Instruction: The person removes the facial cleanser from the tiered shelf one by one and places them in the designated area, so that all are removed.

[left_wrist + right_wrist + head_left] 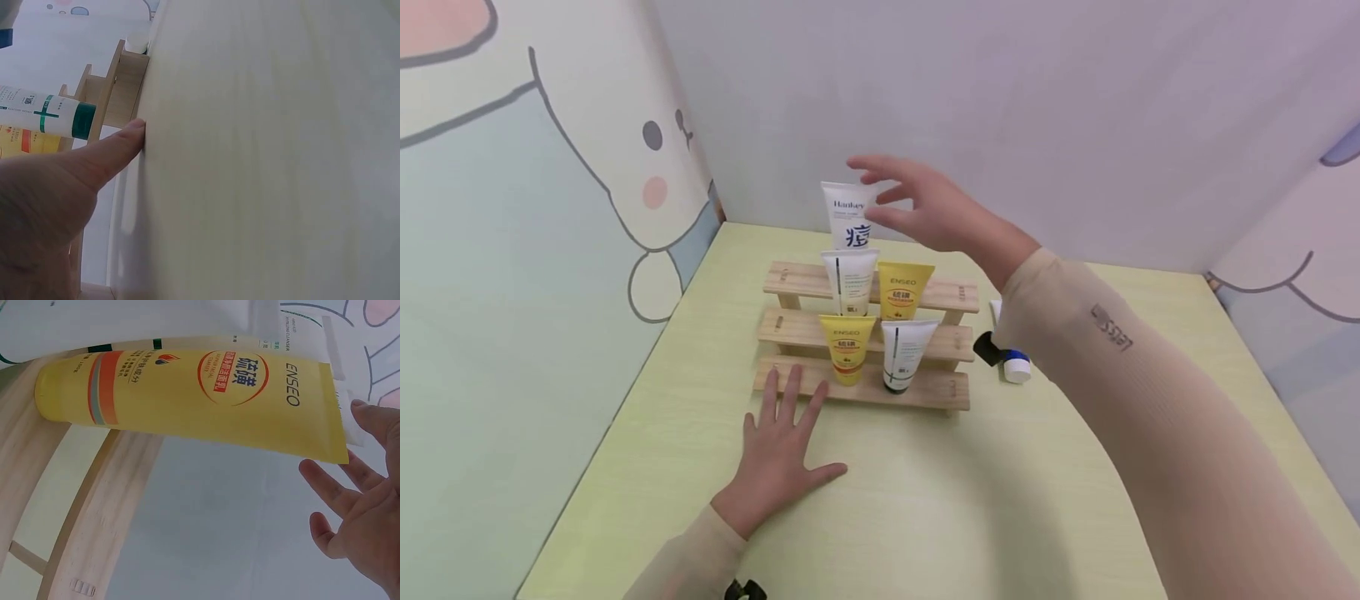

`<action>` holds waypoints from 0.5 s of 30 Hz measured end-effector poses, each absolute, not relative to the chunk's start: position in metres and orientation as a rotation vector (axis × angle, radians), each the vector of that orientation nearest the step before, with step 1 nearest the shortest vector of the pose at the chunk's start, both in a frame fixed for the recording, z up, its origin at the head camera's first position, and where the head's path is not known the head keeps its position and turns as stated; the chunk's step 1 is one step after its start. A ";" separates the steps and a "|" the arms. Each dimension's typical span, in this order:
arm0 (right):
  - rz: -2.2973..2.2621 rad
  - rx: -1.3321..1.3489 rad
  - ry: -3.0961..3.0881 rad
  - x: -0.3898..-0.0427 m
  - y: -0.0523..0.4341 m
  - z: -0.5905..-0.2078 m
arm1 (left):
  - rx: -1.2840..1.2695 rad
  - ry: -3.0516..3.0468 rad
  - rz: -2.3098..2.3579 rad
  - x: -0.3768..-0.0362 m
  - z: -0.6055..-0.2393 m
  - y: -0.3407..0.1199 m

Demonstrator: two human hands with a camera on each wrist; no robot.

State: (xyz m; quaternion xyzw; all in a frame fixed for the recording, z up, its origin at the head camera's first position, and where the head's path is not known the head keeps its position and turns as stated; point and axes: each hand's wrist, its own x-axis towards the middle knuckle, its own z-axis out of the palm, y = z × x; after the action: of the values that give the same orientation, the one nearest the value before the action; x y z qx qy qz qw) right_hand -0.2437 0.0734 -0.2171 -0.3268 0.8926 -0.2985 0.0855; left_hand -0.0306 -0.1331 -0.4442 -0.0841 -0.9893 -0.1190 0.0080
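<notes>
A: So, starting at the left edge: the wall panel with the cartoon drawing (550,208) meets the pale green surface (925,500) along a long seam, with a bare strip between it and the left hand (778,454).

B: And that hand's grip?

A: Wide and holding nothing. It lies flat, palm down, fingers spread; the fingertips touch the front edge of the lowest step of the wooden rack (865,333). In the left wrist view a straight finger (112,150) presses against the surface, with a white tube with a green cap (47,115) lying just beyond it.

B: What stands on the rack?

A: Low step: a yellow tube (847,348), then that white tube beside it. Middle step: a white tube (848,283) left, a second yellow tube (905,292) right. Top: the tall white tube with blue characters (848,215), close to the back wall.

B: The right hand?

A: The right hand (925,208) hovers at the tall tube's right upper edge, fingers loosely spread, grip wide; whether they touch it I cannot tell. Right of the rack, a small blue-capped tube (1015,362) lies on the surface, partly behind the sleeve (1112,358). The front of the surface is bare.
</notes>
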 end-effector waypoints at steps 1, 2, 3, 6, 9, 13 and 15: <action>-0.860 -0.977 2.648 -0.246 0.070 -0.217 | -0.260 -3.093 -0.377 -0.030 -0.443 -0.133; -0.838 -0.972 2.634 -0.248 0.067 -0.217 | -0.260 -3.095 -0.383 -0.030 -0.443 -0.132; -0.826 -0.963 2.619 -0.249 0.064 -0.218 | -0.262 -3.093 -0.388 -0.030 -0.442 -0.132; -0.845 -0.908 2.588 -0.252 0.059 -0.222 | -0.266 -3.103 -0.401 -0.030 -0.441 -0.130; -0.903 -0.850 2.578 -0.253 0.057 -0.226 | -0.274 -3.105 -0.406 -0.029 -0.441 -0.130; -0.971 -0.827 2.585 -0.252 0.058 -0.230 | -0.281 -3.105 -0.393 -0.029 -0.442 -0.131; -0.992 -0.804 2.594 -0.251 0.061 -0.230 | -0.283 -3.105 -0.388 -0.028 -0.442 -0.131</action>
State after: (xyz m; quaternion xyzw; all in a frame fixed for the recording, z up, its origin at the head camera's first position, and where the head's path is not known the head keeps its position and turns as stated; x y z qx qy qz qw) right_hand -0.2509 0.0606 -0.2302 -0.2759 0.8902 -0.3403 0.1247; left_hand -0.0283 -0.1313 -0.4420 -0.0899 -0.9883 -0.1235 -0.0003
